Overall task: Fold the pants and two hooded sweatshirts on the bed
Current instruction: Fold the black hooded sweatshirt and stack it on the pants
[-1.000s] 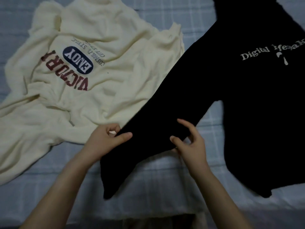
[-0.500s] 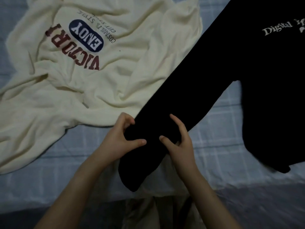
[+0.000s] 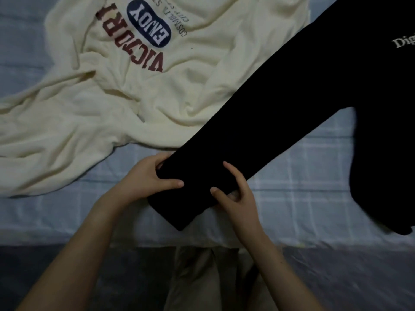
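Bed under a pale blue plaid sheet (image 3: 303, 176), in dim light; its near edge crosses the lower frame.

Left: cream fleece hooded sweatshirt (image 3: 213, 81), crumpled and unfolded. Its chest print is upside down from here: maroon block lettering (image 3: 132, 43) reads "VICTOR" plus an unclear last letter, and a navy oval badge (image 3: 149, 25) carries "ENJOY" in white. The small grey lines beside it are too blurred to trust.

Centre: left hand (image 3: 146, 178) grips the near edge of the long black sleeve (image 3: 258, 131), thumb on top. Right hand (image 3: 233, 198) pinches the opposite edge.

The sleeve's axis runs from the cuff, just below both hands, up-right to the shoulder.

Right: black hooded sweatshirt body (image 3: 381, 142), with white lettering (image 3: 403, 42) reading "Dig", cut off by the frame.

Judgement: the fold goes up-right across the body, and the right hand is nearer. No pants can be made out on the bed.
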`<control>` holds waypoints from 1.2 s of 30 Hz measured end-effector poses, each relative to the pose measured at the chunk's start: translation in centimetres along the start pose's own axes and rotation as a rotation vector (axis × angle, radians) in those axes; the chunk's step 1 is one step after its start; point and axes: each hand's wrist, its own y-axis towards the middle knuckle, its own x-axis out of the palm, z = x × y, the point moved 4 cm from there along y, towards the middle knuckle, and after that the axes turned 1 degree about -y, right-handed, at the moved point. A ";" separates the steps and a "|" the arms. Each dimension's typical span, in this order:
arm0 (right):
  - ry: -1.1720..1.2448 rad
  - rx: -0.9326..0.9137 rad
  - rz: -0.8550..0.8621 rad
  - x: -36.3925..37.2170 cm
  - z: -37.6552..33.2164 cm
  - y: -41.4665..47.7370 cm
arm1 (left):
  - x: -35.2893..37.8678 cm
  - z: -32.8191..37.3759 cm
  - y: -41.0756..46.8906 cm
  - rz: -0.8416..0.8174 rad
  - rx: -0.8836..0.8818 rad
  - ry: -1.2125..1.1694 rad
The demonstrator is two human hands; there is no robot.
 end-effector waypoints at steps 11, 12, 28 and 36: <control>-0.234 0.081 -0.027 3.5 0.3 -0.2 | -0.9 -4.8 -1.3 0.211 -0.073 -0.082; -0.249 0.085 -0.076 3.3 0.1 -0.4 | -1.0 -5.1 -1.7 0.223 -0.068 -0.131; -0.985 -0.512 -0.435 8.9 0.1 -0.3 | -0.8 -7.8 -4.2 0.341 -0.093 -0.399; -1.231 -0.710 -0.396 5.0 -0.1 1.9 | -0.3 -7.7 -4.5 0.371 -0.084 -0.486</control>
